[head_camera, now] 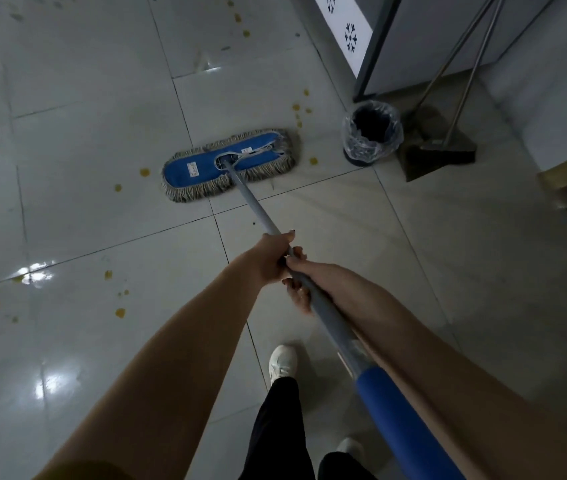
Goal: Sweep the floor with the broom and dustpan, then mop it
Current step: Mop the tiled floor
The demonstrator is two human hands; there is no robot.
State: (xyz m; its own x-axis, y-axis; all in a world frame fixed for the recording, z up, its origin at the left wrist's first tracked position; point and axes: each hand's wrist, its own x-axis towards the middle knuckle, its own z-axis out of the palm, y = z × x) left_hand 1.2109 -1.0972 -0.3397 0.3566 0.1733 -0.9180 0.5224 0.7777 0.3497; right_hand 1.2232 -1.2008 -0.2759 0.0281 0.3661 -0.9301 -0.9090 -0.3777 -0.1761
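- I have the mop [230,164] flat on the tiled floor [84,133] ahead of me, just left of the lined waste bin [372,133]. I judge the mopping stage is under way.
- The left hand [271,258] sits further down the grey pole [261,216], its fingers wrapped round it and the thumb on top. The right hand [313,282] grips directly behind, touching the left, with its fingertips [297,294] curled under the shaft.
- The broom and dustpan pair [437,150] leans on the wall beside the bin, well apart from my hands. In this dim corner I cannot tell which is which.
- To do this stroke well I would press down lightly through the front hand so the whole pad stays flat, then draw it in overlapping lanes.
- Yellow spots [144,172] lie on both sides of the pad and nearer my feet. I would steer over each one, since they look dried on and may need a second pass.
- The far end of the pad is near the bin, so a wide swing could knock it. I would pivot away from it.
- The pad is a long blue cloth rectangle with rounded ends and a shaggy grey-beige yarn fringe.
- The pole is smooth and slim, with a thick blue foam sleeve [399,420] near my body.
- The tiles are pale, glossy and mirror-bright in patches, with thin dark grout lines. They are probably slippery, so I would keep my white shoe [282,362] off the wet lanes.
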